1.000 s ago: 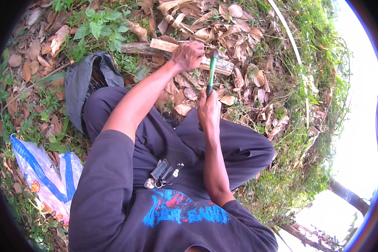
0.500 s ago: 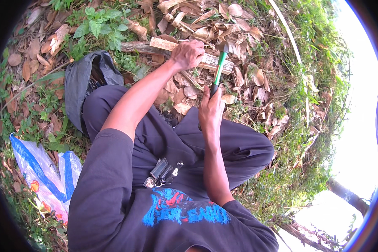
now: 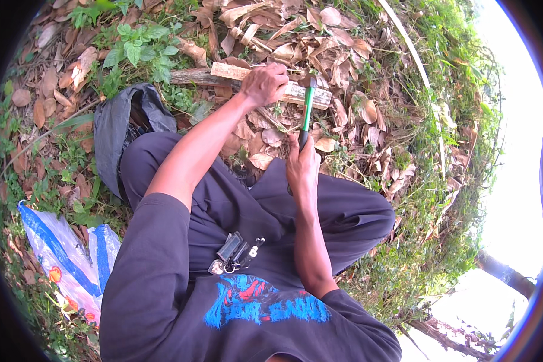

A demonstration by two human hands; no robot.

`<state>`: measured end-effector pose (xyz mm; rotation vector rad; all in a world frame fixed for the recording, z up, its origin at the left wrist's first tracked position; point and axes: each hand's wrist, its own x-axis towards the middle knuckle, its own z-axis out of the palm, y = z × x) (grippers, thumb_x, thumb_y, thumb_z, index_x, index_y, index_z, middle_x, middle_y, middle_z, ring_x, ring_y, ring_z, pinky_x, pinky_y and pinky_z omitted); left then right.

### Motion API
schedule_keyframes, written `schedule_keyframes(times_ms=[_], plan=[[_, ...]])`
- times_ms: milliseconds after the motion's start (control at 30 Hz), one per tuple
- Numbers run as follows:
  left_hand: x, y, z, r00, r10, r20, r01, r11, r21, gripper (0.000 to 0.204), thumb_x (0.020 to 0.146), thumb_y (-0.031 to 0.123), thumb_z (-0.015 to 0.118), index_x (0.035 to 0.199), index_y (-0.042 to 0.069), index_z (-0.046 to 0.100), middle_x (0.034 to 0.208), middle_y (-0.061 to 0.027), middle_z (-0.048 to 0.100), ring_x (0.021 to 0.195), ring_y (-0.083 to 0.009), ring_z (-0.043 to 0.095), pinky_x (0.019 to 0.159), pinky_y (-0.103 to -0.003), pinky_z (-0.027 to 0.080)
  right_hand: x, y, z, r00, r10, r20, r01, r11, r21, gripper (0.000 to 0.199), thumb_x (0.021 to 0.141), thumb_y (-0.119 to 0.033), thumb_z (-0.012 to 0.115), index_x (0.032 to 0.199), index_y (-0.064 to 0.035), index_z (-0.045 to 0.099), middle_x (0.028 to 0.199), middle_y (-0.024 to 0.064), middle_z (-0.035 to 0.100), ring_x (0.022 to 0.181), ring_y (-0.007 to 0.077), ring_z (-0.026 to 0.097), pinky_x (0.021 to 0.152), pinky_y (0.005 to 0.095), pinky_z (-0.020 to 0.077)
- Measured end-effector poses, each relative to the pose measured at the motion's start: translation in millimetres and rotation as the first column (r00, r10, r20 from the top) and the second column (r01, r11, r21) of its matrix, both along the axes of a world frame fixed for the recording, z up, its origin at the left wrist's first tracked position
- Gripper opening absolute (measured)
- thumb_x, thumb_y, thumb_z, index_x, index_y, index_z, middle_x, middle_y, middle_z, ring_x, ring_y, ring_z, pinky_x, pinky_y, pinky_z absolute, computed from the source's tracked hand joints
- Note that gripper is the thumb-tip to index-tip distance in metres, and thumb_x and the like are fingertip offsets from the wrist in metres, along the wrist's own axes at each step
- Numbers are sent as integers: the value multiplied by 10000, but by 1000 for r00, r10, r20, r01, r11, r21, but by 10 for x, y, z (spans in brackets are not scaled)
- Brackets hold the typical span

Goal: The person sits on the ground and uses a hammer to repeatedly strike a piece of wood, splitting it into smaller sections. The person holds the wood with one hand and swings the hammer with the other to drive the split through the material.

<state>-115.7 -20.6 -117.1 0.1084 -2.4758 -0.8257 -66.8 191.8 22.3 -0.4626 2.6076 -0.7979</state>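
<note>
My left hand [image 3: 264,85] is closed over the middle of a pale piece of wood [image 3: 228,71], whose two ends stick out on either side. A darker, weathered branch [image 3: 190,76] lies beneath the left part of that wood. My right hand [image 3: 303,161] is wrapped round the black grip of a hammer [image 3: 308,107] with a green shaft. The hammer's head is at the wood's right part, just right of my left hand; whether it touches the wood I cannot tell. Any nail there is too small or hidden to see.
Beside my left knee stands a dark plastic bag [image 3: 116,133], its mouth open. A clear plastic bag with blue stripes [image 3: 60,247] lies at the lower left. Keys [image 3: 235,253] hang at my waist. Dry leaves [image 3: 368,111] and green plants [image 3: 133,48] cover the ground around the wood.
The hammer head has shifted slightly left and come down toward the wood, and its shaft looks more upright. My left hand keeps its hold on the wood. The whole view has shifted slightly.
</note>
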Motion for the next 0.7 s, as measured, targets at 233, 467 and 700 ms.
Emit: schedule_keyframes(times_ms=[233,467,700], plan=[[21,-169,79,975,-89,204,104,993,-62,370,802,365,739,1026,75,683,1046,-123,640,1004,-273,643,851,-452,534,53,279,42,992,-75,99,80,996,-47,365,1056,-331,551,1041,33,534,734,265,602,670,463,584,608,522,426],[244,-212,142,965,-29,262,101,958,-267,405,834,295,742,1196,135,656,1095,-110,609,1072,-276,623,942,-435,488,200,587,41,975,-111,194,133,986,-105,341,1058,-303,551,1024,36,538,639,247,566,573,428,566,555,502,411],[252,-197,262,949,-126,288,190,960,-208,500,802,265,796,1268,152,655,1125,-73,629,1094,-245,627,944,-466,495,301,864,-28,957,-171,232,216,959,-182,334,1047,-316,588,991,11,552,590,188,558,496,325,545,510,451,411]])
